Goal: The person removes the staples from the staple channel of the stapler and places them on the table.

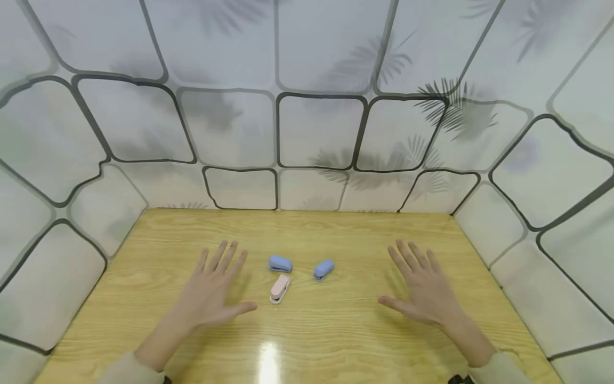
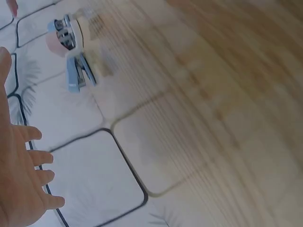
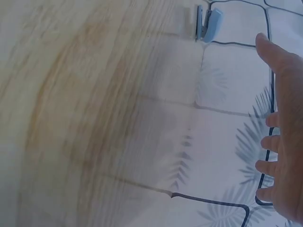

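Three small staplers lie near the middle of the table. One blue stapler (image 1: pixel 280 263) is at the back left of the group, a second blue stapler (image 1: pixel 323 270) is to its right, and a pink stapler (image 1: pixel 280 289) lies in front. My left hand (image 1: pixel 211 296) is spread palm down left of the group, thumb pointing toward the pink stapler and apart from it. My right hand (image 1: pixel 422 293) is likewise spread on the far side, well right of the second blue stapler. Neither hand holds anything. In the right wrist view, one blue stapler (image 3: pixel 214 24) shows beyond the thumb.
The wood-grain table (image 1: pixel 355 341) is bounded at the back and both sides by pale panels (image 1: pixel 316 133) with dark outlines and leaf patterns. A bright light reflection falls on the table's front part. Light sleeves cover both forearms.
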`<state>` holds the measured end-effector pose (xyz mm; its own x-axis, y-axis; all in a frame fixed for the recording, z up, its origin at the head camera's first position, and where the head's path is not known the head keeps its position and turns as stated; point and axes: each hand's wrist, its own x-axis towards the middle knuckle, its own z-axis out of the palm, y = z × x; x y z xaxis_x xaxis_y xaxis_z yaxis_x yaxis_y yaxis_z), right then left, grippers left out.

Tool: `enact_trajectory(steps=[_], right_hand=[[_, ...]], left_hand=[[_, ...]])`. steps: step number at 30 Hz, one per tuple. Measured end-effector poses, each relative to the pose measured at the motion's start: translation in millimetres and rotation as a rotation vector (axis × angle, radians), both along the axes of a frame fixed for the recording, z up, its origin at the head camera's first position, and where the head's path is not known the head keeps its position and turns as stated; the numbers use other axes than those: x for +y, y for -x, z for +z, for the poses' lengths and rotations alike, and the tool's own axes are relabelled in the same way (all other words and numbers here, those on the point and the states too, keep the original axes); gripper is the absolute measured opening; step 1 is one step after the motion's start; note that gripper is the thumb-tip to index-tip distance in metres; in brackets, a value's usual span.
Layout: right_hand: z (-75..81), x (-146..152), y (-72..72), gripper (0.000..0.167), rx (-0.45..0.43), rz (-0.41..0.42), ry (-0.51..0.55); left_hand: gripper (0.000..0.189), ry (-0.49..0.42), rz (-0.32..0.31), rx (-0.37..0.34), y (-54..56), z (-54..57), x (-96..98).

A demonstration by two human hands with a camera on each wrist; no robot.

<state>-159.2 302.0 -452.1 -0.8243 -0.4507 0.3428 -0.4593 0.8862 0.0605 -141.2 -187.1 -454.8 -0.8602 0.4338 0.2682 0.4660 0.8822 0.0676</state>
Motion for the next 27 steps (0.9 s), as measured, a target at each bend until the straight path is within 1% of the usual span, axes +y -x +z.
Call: enact_trajectory(steps=[4,7,11,15,20,25,27], right_hand=[[1.2,-10,4.7,0.11,0.012,0.037,-0.01],[1.2,-19,11.2,0.106,0.047,0.085,-0.014],[1.8,-29,20.8,0.103,0.098,0.146,-0.026],[3.0,-39,27.5,0.101,0.104,0.184,-0.055],[2.0,-51,34.7,0.097,0.111,0.238,-0.08],[-1.6,-61,43.0,0.09,0.156,0.306,-0.105],[-3.1,-64,46.1,0.086,0.171,0.321,-0.129]], left_hand=[[0.108,-0.003,-0.035,0.011,2.7,2.1,16.1],[0.107,-0.014,-0.06,0.012,5.7,3.6,29.7],[0.105,-0.018,-0.083,0.012,12.7,2.1,48.3],[0.099,-0.008,-0.119,0.012,19.2,0.2,65.4],[0.093,0.037,-0.165,0.01,25.6,-1.6,84.8],[0.091,0.086,-0.176,0.001,30.1,-3.8,102.3],[0.091,0.095,-0.182,-0.019,31.0,-3.5,109.1]])
